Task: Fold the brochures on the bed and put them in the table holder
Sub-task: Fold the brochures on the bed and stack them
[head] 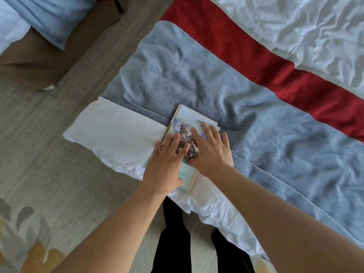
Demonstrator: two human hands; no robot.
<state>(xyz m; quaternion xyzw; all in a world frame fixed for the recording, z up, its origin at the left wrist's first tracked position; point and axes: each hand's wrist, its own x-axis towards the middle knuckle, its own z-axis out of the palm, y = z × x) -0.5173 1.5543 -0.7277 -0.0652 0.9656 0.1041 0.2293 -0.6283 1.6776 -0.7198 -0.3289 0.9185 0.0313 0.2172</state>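
Left hand: the left hand (166, 164) lies flat, fingers straight and spread, pressing down on the lower left part of the brochure (187, 123); it grasps nothing.
Right hand: the right hand (211, 149) also lies flat with fingers straight and spread, pressing the right side of the same brochure, its thumb beside the left hand's fingers; it grasps nothing either.
Brochure: it lies folded at the near edge of the bed, partly on the grey-blue blanket (197, 75) and partly on the white sheet (118, 131); layered edges show along its left and bottom sides.
Cover: a dark horse figure against a pale sky, mostly covered by the hands.
Writing: green characters near the top, cut off by the right fingers; "宿迁" near the bottom corner.
Around: a red band (246, 48) beyond the blanket, then crumpled white bedding (305, 26).
Floor: grey patterned carpet (49, 154), with the person's dark trouser legs (173, 243) below the bed edge.
Far left: a brown bed base (35, 62) with a blue cloth on it.
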